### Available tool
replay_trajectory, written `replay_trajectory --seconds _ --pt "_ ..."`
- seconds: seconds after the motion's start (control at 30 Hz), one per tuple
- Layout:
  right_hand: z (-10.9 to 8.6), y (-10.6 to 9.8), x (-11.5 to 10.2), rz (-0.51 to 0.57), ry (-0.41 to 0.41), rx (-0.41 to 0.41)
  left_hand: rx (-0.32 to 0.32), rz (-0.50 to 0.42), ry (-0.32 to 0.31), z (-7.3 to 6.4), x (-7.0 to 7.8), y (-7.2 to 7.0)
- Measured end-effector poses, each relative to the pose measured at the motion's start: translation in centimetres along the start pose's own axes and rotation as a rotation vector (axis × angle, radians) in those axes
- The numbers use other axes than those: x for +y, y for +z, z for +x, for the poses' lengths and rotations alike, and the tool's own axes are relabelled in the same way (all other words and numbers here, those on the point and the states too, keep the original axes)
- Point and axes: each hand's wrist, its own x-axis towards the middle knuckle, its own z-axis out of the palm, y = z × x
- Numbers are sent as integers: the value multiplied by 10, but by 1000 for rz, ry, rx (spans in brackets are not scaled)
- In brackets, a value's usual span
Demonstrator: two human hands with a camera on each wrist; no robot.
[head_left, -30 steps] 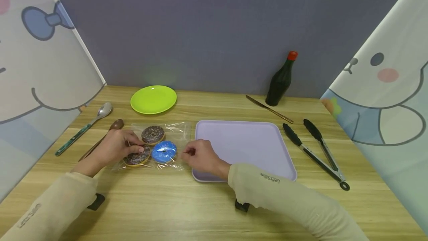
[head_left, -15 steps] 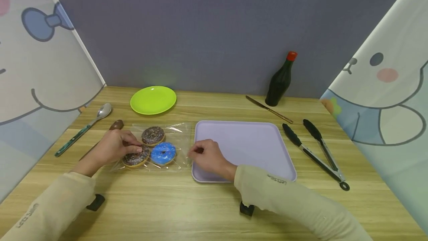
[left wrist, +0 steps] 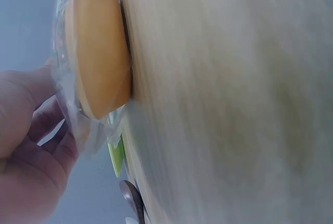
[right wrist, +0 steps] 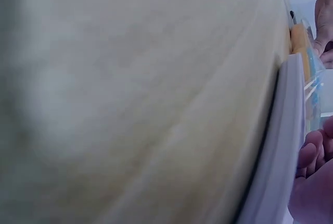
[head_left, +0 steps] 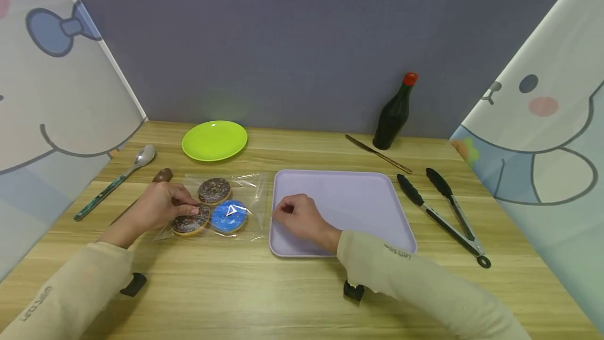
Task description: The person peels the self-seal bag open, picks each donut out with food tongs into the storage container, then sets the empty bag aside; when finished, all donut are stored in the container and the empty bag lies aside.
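Plastic bag [head_left: 250,190] of doughnuts [head_left: 228,218] lay pinched by the left grip [head_left: 160,204]; the right grip [head_left: 303,218] hung curled over a lilac tray [head_left: 349,198]

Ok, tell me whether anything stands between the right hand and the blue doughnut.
Yes: the clear plastic bag over the blue doughnut. Nothing else visible blocks the way from the right hand; the purple tray lies low, beneath that hand.
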Motion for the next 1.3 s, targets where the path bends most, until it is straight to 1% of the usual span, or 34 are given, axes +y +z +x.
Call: replay_trajectory --seconds 0.23,0.4,0.53,0.7,0.8,1.0,1.07,1.2,1.3 --pt "15 9 -9 20 -40 -27 0 15 -2 0 -2 0" --pt "24 18 -17 -39 -62 -66 3 23 13 1 -3 1" --pt "29 22 -23 -112 -45 -118 10 24 27 1 -2 1" --pt "31 23 -26 -188 -20 -155 -7 32 22 1 -2 0" --pt "32 23 -27 -208 -15 -167 -6 40 31 1 -4 0" --pt "32 24 -30 -210 -16 -205 4 49 45 0 -5 0" --pt "32 23 -30 -209 -16 -206 1 43 52 0 -6 1" --pt "31 19 -27 -199 -24 -180 2 47 79 1 -8 1" --pt "30 15 -21 -178 -26 -163 -5 45 79 2 -8 1"
